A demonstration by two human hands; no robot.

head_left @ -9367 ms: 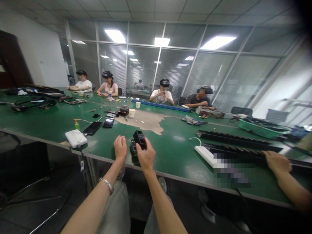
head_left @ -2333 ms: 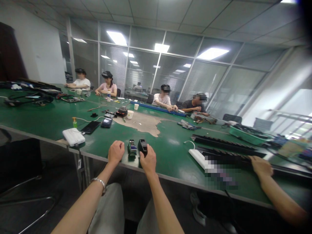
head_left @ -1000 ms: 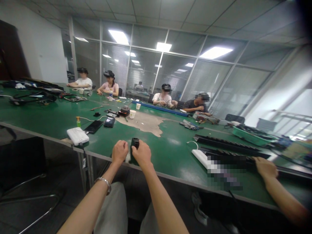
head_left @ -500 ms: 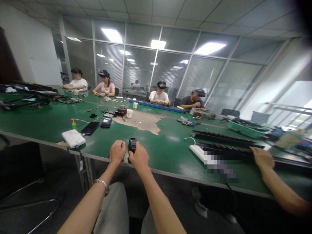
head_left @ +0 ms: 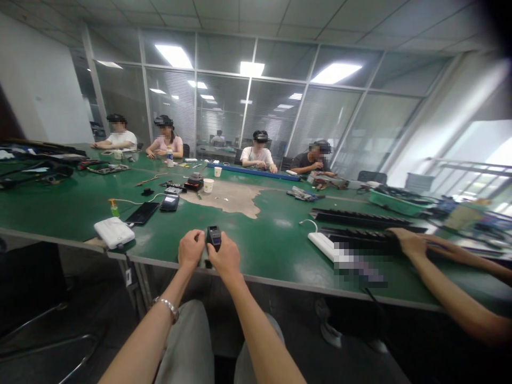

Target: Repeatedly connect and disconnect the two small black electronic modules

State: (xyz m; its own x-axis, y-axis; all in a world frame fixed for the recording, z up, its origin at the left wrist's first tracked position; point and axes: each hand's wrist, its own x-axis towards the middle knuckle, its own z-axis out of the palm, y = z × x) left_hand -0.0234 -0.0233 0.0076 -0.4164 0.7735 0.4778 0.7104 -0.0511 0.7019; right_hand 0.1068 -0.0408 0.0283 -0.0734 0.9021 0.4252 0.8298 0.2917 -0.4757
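My right hand (head_left: 226,256) is wrapped round a small black boxy device (head_left: 214,234) with a dark panel on its upper face, just above the table's front edge. My left hand (head_left: 190,249), with a metal band on its wrist, is beside the device on the left. Its fingers are curled inward, and whatever they may hold is hidden. To the left on the green table (head_left: 272,245) lie a black smartphone (head_left: 142,213) and a white power-bank-like box (head_left: 114,233) near the edge.
Beyond my hands are a bare tan patch (head_left: 236,200), a paper cup (head_left: 208,185) and a dark pouch (head_left: 169,202). At right lie a white power strip (head_left: 322,248) and long black slotted strips (head_left: 360,217), with a co-worker's hand (head_left: 408,242) on one. Several people sit across.
The view has shifted slightly to the right. My hands stay together around the device. At right, the co-worker's hand has moved left along the black strip, and a second arm now shows.
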